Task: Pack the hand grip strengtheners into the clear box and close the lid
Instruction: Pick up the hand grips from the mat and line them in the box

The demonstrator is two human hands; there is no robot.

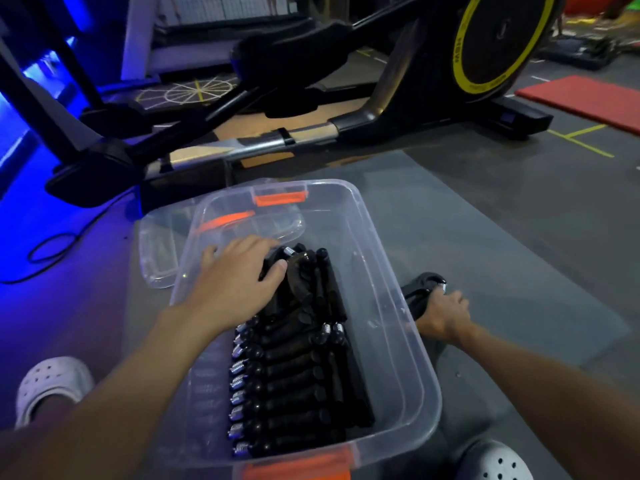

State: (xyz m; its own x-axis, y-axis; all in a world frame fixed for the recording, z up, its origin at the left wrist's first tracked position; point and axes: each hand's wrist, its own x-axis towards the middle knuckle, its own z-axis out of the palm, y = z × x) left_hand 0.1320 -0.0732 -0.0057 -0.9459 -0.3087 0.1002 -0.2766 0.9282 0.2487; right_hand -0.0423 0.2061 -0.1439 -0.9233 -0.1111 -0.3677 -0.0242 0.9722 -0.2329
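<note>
A clear plastic box [388,271] with orange latches stands on the grey floor mat in front of me. Several black hand grip strengtheners [294,386] with metal springs lie in a row along its left side. My left hand [239,275] is inside the box, its fingers curled over a black strengthener [280,259] at the far end of the row. My right hand [443,315] is on the floor just right of the box and grips another black strengthener [420,289]. The clear lid [159,251] lies flat on the floor at the box's far left corner.
A black elliptical trainer [346,109] with a yellow-ringed flywheel stands just beyond the box. A black cable [52,251] loops on the blue-lit floor at left. A red mat [588,98] lies far right. My white clogs [52,386] flank the box.
</note>
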